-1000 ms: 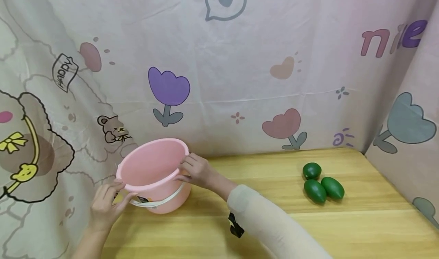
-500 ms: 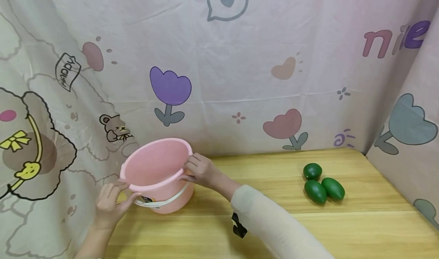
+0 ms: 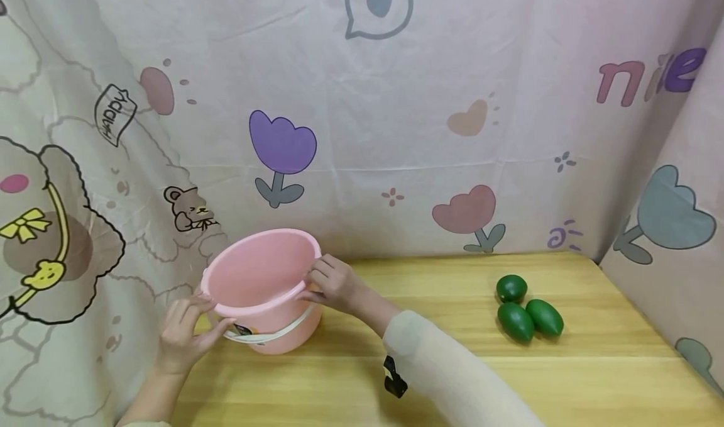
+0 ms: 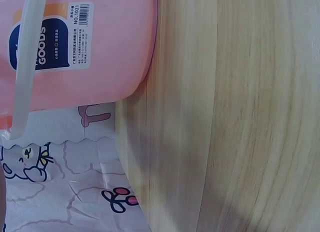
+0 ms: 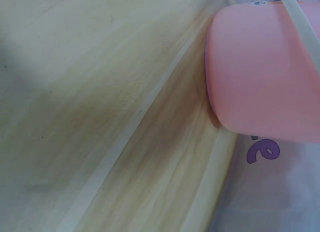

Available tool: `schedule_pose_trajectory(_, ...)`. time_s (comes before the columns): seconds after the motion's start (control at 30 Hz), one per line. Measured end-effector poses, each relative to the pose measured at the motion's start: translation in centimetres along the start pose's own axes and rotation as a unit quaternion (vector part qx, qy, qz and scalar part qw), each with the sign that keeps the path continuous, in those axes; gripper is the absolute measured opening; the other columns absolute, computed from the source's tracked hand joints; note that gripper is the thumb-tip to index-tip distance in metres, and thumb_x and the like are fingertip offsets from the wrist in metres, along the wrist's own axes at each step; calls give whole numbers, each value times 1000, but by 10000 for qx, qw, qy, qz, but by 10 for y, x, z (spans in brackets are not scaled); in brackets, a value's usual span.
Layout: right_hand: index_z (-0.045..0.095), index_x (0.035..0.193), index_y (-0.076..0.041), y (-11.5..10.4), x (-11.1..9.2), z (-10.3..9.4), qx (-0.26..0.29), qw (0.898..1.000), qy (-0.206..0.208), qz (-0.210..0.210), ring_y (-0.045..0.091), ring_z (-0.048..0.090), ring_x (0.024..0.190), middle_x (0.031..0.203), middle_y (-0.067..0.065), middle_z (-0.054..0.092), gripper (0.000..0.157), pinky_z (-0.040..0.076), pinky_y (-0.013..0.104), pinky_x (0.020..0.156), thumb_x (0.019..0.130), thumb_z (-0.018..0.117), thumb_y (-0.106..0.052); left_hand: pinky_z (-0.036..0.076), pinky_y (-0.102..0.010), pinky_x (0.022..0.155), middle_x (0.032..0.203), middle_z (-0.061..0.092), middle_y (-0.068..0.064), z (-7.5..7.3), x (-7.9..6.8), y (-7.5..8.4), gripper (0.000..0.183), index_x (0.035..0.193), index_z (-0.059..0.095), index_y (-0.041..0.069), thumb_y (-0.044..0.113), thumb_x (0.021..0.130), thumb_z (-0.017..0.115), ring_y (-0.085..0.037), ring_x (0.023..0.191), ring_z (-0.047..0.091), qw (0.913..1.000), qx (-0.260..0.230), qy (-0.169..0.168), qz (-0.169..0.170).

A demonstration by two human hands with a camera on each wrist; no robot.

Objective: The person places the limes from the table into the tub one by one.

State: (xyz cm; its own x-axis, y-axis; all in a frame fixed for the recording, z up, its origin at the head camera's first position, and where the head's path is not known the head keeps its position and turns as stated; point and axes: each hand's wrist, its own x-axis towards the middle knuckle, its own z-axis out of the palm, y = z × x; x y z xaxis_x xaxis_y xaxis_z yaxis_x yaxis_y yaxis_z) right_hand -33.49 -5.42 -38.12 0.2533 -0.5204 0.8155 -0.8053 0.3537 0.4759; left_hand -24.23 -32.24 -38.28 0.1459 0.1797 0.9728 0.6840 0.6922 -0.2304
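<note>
A pink plastic bucket (image 3: 271, 321) stands upright at the back left of the wooden table, its white handle (image 3: 271, 335) lowered across the front. My left hand (image 3: 183, 336) pinches the left front of the rim between thumb and fingers. On the right side, my right hand (image 3: 335, 283) grips the same rim, thumb below and fingers over the edge. In the left wrist view the bucket's wall (image 4: 115, 52) bears a printed label (image 4: 55, 37). Its plain lower wall (image 5: 265, 72) shows in the right wrist view. The inside, as far as visible, shows only pink wall; the bottom is hidden.
Three dark green oval fruits (image 3: 516, 321) lie close together on the right of the table (image 3: 452, 301). A patterned cloth (image 3: 362, 112) hangs behind and along both sides, near the bucket at left. A black device (image 3: 394, 377) shows below the right sleeve.
The bucket has shifted slightly to the right, both hands moving along with it and keeping their hold on the rim. The camera view has also moved a little. The green fruits stay put.
</note>
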Motion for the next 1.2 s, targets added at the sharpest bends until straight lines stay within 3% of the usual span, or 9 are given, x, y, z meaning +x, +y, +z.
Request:
schedule_pose_trajectory(0.33,60,78,-12,-1,-3,-5,-200,9995,-85,-249,12,54,72,75,-4,60,35,51,20,73,90,60,-44,43,-28,59,60,57,-19,2,3,5,60,65,55,-7,49,85,64,-34,52,46,9991,306,67,282)
schedule_pose_trajectory(0.53,60,77,-13,-1,-2,-10,-316,9991,-150,-234,12,54,72,74,-4,60,36,51,20,71,92,57,-46,49,-16,79,58,56,-19,5,4,9,59,64,55,-7,47,85,65,-35,53,48,9992,259,148,268)
schedule_pose_trajectory(0.73,60,77,-13,-2,-4,-13,-293,9989,-277,-231,11,54,72,74,-5,60,36,51,19,71,90,59,-47,43,-18,71,60,53,-20,7,-1,11,60,65,54,-8,48,85,65,-33,54,44,9997,110,144,144)
schedule_pose_trajectory(1.0,60,77,-13,0,-6,-15,-379,9988,-166,-277,11,55,72,75,-4,61,36,51,19,71,90,58,-48,46,-11,90,62,53,-22,11,-3,8,61,67,53,-9,48,84,66,-35,57,46,9997,1,130,195)
schedule_pose_trajectory(1.2,62,77,-14,1,-9,-18,-371,9988,-114,-299,10,55,72,75,-5,61,36,51,19,70,88,61,-48,45,-14,79,62,54,-21,13,-3,9,60,66,53,-8,49,84,65,-32,56,45,9997,-1,132,187)
